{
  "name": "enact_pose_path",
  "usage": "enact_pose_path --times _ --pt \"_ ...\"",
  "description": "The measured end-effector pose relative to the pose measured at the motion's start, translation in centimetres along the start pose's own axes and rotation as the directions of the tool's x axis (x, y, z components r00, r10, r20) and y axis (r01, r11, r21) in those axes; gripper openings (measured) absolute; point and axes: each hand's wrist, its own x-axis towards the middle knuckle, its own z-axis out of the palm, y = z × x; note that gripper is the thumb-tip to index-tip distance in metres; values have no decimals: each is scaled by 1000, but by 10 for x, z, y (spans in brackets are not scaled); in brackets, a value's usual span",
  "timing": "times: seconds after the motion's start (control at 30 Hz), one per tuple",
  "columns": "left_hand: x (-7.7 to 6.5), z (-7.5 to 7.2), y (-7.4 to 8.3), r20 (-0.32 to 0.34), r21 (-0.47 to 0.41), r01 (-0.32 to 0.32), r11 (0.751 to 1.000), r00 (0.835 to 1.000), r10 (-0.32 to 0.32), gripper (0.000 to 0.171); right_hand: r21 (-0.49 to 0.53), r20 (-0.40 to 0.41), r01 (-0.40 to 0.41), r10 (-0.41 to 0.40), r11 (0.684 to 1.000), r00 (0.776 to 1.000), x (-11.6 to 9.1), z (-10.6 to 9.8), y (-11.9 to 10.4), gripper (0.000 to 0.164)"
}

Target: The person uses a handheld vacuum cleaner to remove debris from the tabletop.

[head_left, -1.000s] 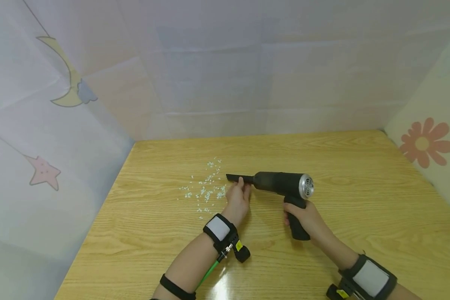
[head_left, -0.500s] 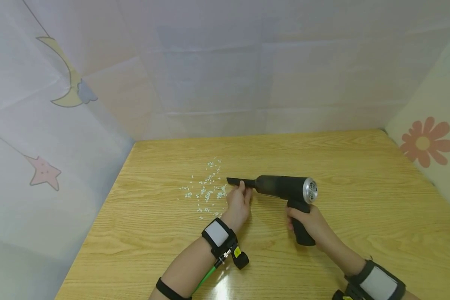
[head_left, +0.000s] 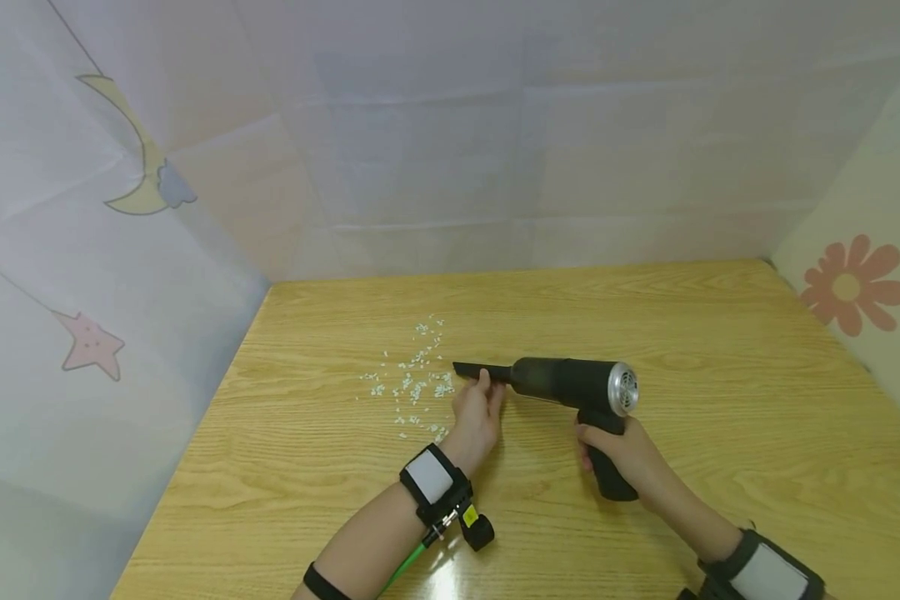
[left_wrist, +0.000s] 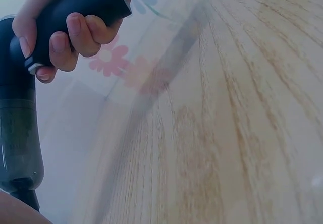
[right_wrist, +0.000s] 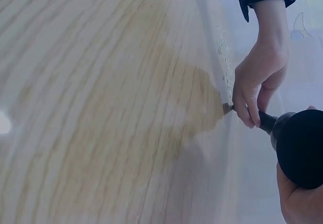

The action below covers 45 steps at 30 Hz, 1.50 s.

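Right hand (head_left: 622, 446) grasps the handle (head_left: 609, 471) of a black appliance (head_left: 570, 380), its fingers wrapped around it, while the left hand (head_left: 476, 412) pinches the narrow nozzle (head_left: 480, 370) between thumb and fingers. This appliance is held over the middle of the wooden table (head_left: 720, 375). Its long axis runs almost straight across, from left to right, with the silver vent (head_left: 623, 389) at the right end, a little nearer to the person. Nozzle points to the left, toward scattered white bits (head_left: 416, 387), and its tip is just beside them; whether it touches the table, I cannot tell. Handle slants down toward the person. Far table edge, along the pale cloth wall (head_left: 510, 167), and left edge are both well apart from the tip; to the right, wood surface stretches wide.
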Motion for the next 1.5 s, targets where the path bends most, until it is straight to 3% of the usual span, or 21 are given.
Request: enact_pose_path --times 0.93,1.5 --pt "-8 -10 2 -8 -22 -18 1000 1000 18 47 -22 94 31 -28 999 995 1 -4 7 27" --pt "-18 -13 0 6 15 -7 1000 1000 7 51 -25 119 52 -48 998 992 -4 -8 9 23"
